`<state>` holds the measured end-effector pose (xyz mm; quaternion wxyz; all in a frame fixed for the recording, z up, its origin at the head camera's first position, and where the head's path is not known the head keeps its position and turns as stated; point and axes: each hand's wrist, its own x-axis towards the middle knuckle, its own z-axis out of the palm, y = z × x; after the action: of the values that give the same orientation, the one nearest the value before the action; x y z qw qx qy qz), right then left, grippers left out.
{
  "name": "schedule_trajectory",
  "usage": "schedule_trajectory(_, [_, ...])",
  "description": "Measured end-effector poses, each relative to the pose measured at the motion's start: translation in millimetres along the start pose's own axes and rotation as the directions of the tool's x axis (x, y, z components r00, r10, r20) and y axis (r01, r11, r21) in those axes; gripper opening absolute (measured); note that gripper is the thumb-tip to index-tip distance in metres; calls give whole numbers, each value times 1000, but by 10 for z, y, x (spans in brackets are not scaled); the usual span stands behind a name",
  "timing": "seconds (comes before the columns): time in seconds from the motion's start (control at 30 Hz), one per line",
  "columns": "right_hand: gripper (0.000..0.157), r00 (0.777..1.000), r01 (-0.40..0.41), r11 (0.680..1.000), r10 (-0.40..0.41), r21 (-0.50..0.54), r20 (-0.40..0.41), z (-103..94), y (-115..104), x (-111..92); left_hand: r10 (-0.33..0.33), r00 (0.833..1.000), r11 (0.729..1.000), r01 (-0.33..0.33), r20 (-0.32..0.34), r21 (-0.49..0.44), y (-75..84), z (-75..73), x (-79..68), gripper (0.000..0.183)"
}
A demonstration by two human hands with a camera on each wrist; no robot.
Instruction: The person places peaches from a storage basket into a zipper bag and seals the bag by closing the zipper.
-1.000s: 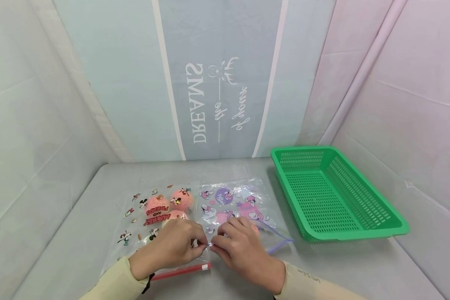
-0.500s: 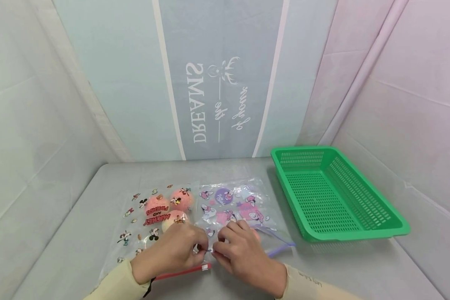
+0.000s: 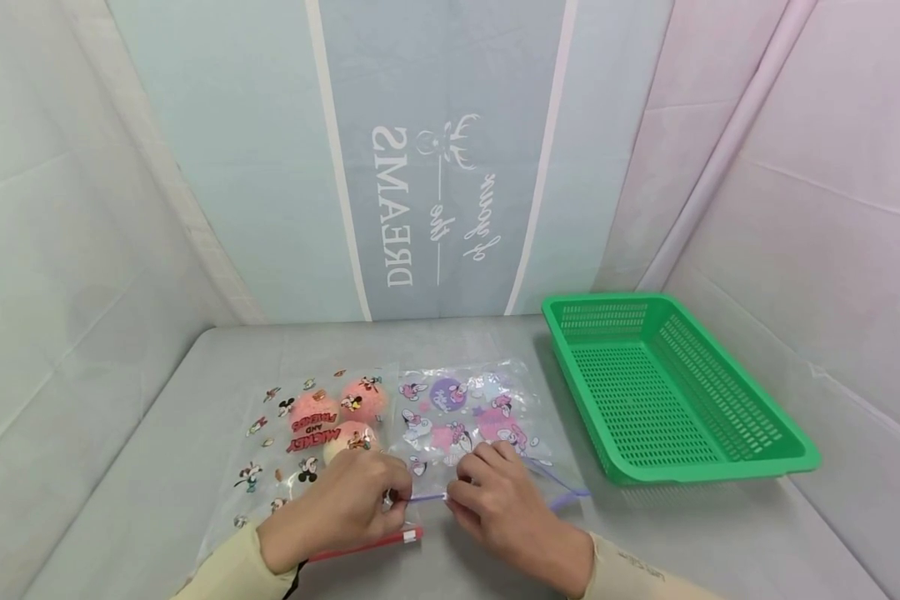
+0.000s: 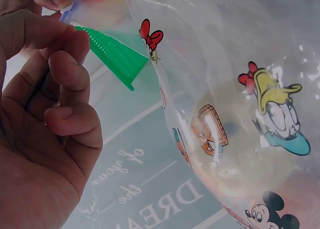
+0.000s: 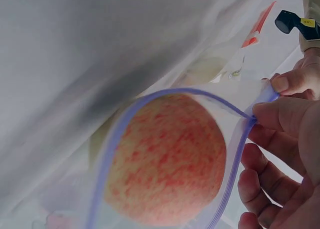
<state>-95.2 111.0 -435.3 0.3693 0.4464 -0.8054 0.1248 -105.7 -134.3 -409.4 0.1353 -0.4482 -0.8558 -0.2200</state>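
A clear zip bag with purple and pink prints (image 3: 450, 433) lies at the middle of the table. My left hand (image 3: 348, 500) pinches the left end of its purple zip strip (image 3: 426, 497). With thumb and finger, my right hand (image 3: 498, 508) pinches the strip at its small white slider (image 3: 445, 497). To the right of that hand the bag's mouth gapes; the right wrist view shows a round, red-speckled, peach-like ball (image 5: 167, 159) inside. Beside it lies a clear Mickey-print bag (image 3: 258, 450) with a red zip strip (image 3: 367, 546), holding several round pinkish balls (image 3: 363, 398), partly behind my left hand.
A green perforated plastic basket (image 3: 648, 400) stands on the grey table (image 3: 645, 542) to the right, with nothing in it. A pale printed cloth (image 3: 435, 208) hangs behind the table, and white cloth walls (image 3: 67, 292) rise at both sides.
My right hand has moved right with the slider, and a stretch of purple strip now shows between the hands. My left hand has stayed at the strip's end, slightly lower than before.
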Motion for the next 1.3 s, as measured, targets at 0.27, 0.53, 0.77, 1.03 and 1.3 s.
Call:
schedule_trajectory(0.27, [13, 1000, 7, 1000, -7, -16, 11, -81, 94, -52, 1, 1000, 1000, -1, -26, 0, -4, 0, -12, 31])
schedule_trajectory(0.53, [8, 999, 39, 999, -38, -34, 12, -110, 180, -110, 1, 1000, 1000, -1, -29, 15, -11, 1, -24, 33])
schedule_trajectory(0.77, [9, 998, 53, 998, -54, -21, -16, -130, 238, -159, -30, 1000, 1000, 30, -2, -1, -12, -10, -37, 31])
schedule_trajectory(1.03, [11, 994, 79, 997, -81, -21, -72, -158, 306, -178, -39, 999, 999, 39, -4, -11, -23, -24, -61, 32])
schedule_trajectory(1.3, [17, 993, 70, 997, -73, -32, -92, -230, 351, -218, -55, 998, 998, 55, 13, -19, -35, -31, -69, 32])
